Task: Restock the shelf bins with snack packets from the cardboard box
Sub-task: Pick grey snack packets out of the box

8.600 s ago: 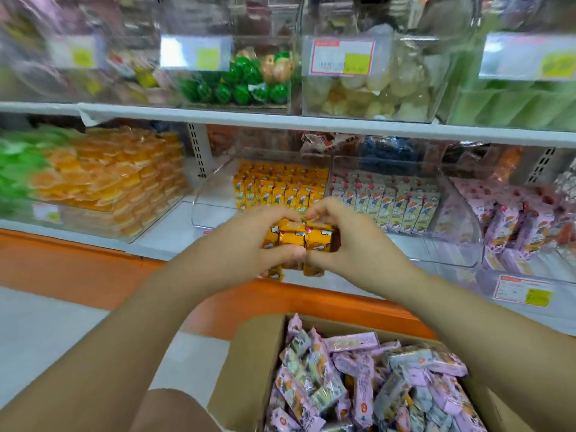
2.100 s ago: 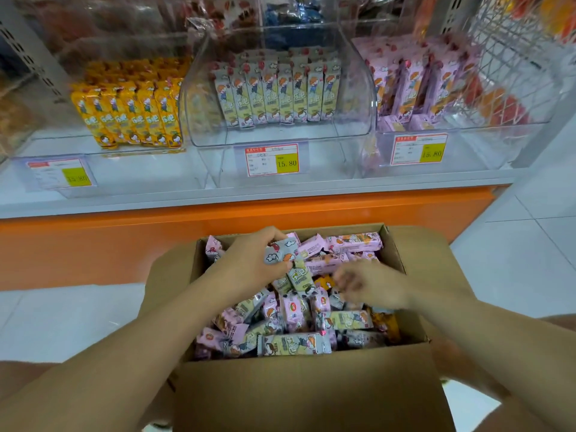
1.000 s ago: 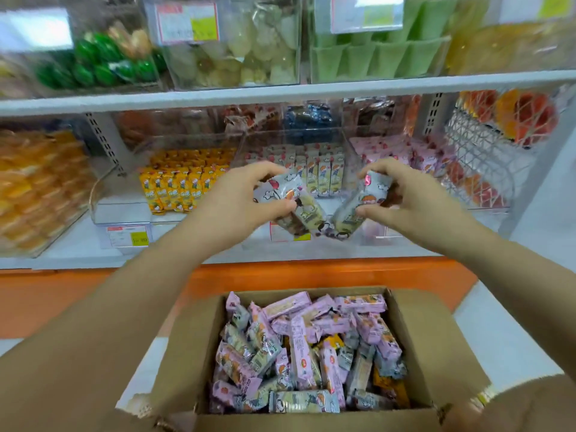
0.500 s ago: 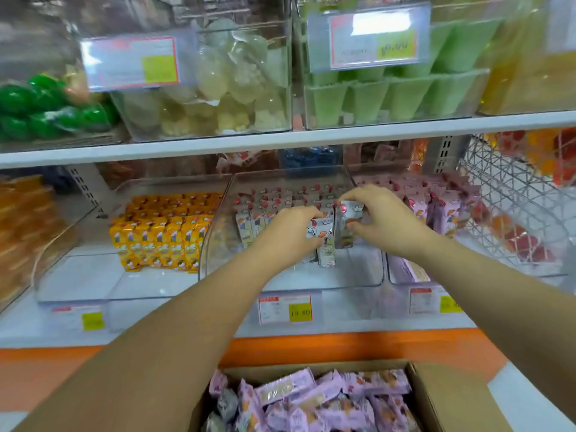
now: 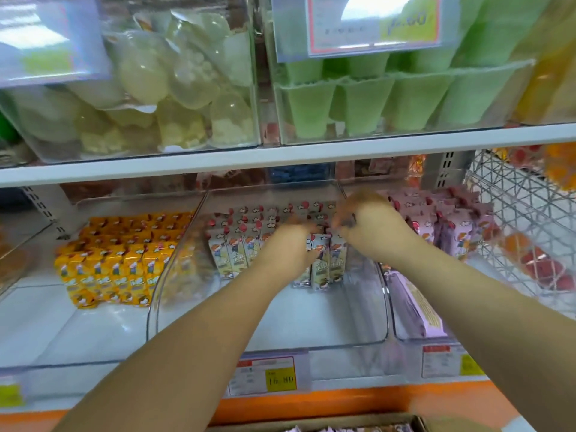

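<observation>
L hand (image 5: 288, 246) & R hand (image 5: 369, 227) at grey pkts (image 5: 321, 265); grip blurred.

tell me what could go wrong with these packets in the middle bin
1. The front packets stand upright with bare bin floor ahead, so they may topple forward once the left hand and right hand pull away.
2. Pulling back could knock the rows behind.

Snack packets (image 5: 237, 254) in middle bin (image 5: 311, 316), box (image 5: 311, 421) below
</observation>
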`<control>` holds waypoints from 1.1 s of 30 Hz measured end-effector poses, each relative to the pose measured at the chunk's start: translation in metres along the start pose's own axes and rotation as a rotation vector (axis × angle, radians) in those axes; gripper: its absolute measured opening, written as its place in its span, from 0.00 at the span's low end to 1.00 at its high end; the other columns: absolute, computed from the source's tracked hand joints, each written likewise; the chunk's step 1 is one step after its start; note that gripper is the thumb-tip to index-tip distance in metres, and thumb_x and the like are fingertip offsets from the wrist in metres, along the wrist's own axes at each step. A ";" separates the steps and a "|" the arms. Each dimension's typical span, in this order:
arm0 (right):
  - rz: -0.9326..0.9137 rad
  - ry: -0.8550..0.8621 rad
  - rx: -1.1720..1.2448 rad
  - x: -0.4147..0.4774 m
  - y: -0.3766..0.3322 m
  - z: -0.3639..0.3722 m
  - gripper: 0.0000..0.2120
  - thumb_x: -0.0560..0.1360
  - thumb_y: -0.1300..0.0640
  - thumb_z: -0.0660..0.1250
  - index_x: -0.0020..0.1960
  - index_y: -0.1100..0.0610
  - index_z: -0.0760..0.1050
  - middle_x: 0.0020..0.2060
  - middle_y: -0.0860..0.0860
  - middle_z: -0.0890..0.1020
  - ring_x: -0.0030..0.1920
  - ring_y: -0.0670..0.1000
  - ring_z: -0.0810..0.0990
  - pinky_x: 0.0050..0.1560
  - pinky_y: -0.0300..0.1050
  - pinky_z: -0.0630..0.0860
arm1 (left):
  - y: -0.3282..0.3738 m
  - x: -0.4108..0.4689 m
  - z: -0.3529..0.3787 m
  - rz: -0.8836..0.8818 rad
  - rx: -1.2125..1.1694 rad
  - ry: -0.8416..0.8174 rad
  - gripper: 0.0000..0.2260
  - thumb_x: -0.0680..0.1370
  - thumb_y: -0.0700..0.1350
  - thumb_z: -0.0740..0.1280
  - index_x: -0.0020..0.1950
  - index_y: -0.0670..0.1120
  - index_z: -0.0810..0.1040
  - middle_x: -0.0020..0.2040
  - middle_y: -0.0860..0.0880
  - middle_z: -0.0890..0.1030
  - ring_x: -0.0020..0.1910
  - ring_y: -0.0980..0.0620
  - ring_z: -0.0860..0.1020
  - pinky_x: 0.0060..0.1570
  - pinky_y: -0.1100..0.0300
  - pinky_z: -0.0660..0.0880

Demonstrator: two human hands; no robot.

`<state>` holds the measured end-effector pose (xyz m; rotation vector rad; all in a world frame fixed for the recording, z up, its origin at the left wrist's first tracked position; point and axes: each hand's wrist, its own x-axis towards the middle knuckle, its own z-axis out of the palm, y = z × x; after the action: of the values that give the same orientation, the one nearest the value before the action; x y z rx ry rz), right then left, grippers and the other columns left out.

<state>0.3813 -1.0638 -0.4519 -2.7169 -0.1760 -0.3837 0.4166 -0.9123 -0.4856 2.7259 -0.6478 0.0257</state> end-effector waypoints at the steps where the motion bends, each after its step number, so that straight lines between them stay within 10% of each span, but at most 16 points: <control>1: 0.003 -0.050 -0.021 -0.001 -0.001 -0.001 0.10 0.76 0.62 0.61 0.47 0.60 0.82 0.48 0.56 0.82 0.45 0.55 0.79 0.45 0.44 0.76 | -0.001 -0.001 0.002 -0.006 -0.002 0.025 0.20 0.78 0.47 0.67 0.68 0.45 0.72 0.65 0.43 0.72 0.60 0.44 0.75 0.60 0.53 0.73; 5: 0.059 -0.369 -0.182 -0.004 -0.007 -0.010 0.15 0.77 0.57 0.57 0.31 0.55 0.68 0.32 0.52 0.73 0.37 0.54 0.73 0.43 0.45 0.72 | -0.001 -0.006 0.007 0.000 0.064 0.059 0.26 0.75 0.45 0.70 0.71 0.45 0.67 0.67 0.42 0.63 0.61 0.41 0.73 0.62 0.50 0.72; 11: 0.080 -0.524 -0.277 0.002 -0.012 -0.012 0.12 0.76 0.56 0.57 0.34 0.55 0.68 0.35 0.52 0.75 0.42 0.55 0.76 0.46 0.49 0.76 | -0.002 -0.009 0.011 -0.063 0.076 0.094 0.32 0.73 0.48 0.73 0.73 0.48 0.63 0.69 0.42 0.58 0.63 0.39 0.71 0.62 0.49 0.73; 18: 0.063 -0.258 0.052 -0.024 -0.009 -0.017 0.14 0.78 0.58 0.57 0.55 0.60 0.79 0.48 0.53 0.81 0.51 0.52 0.79 0.53 0.46 0.75 | -0.004 -0.017 0.001 -0.082 -0.085 0.032 0.37 0.70 0.47 0.75 0.74 0.51 0.60 0.71 0.45 0.56 0.70 0.39 0.63 0.68 0.46 0.66; 23: -0.021 -0.075 0.046 -0.066 -0.010 -0.023 0.16 0.78 0.58 0.61 0.65 0.54 0.75 0.71 0.52 0.67 0.69 0.54 0.66 0.68 0.46 0.62 | -0.002 -0.035 -0.017 -0.121 -0.163 0.058 0.35 0.73 0.42 0.73 0.75 0.53 0.58 0.72 0.43 0.56 0.70 0.42 0.64 0.68 0.51 0.64; 28: -0.121 0.104 0.129 -0.128 -0.022 -0.023 0.12 0.76 0.63 0.64 0.57 0.56 0.80 0.57 0.48 0.76 0.59 0.46 0.70 0.57 0.29 0.57 | 0.006 -0.073 -0.026 -0.034 -0.229 0.216 0.24 0.77 0.42 0.69 0.71 0.49 0.67 0.68 0.47 0.62 0.58 0.56 0.67 0.57 0.72 0.58; 33: -0.109 0.042 0.320 -0.200 -0.034 -0.006 0.09 0.74 0.66 0.67 0.48 0.55 0.82 0.38 0.35 0.77 0.43 0.34 0.75 0.43 0.27 0.69 | 0.022 -0.150 -0.014 0.163 -0.334 0.415 0.11 0.78 0.37 0.64 0.59 0.46 0.78 0.52 0.55 0.72 0.48 0.59 0.71 0.50 0.66 0.72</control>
<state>0.1832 -1.0484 -0.4924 -2.3893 -0.3443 -0.4054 0.2737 -0.8610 -0.4797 2.2457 -0.6761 0.4653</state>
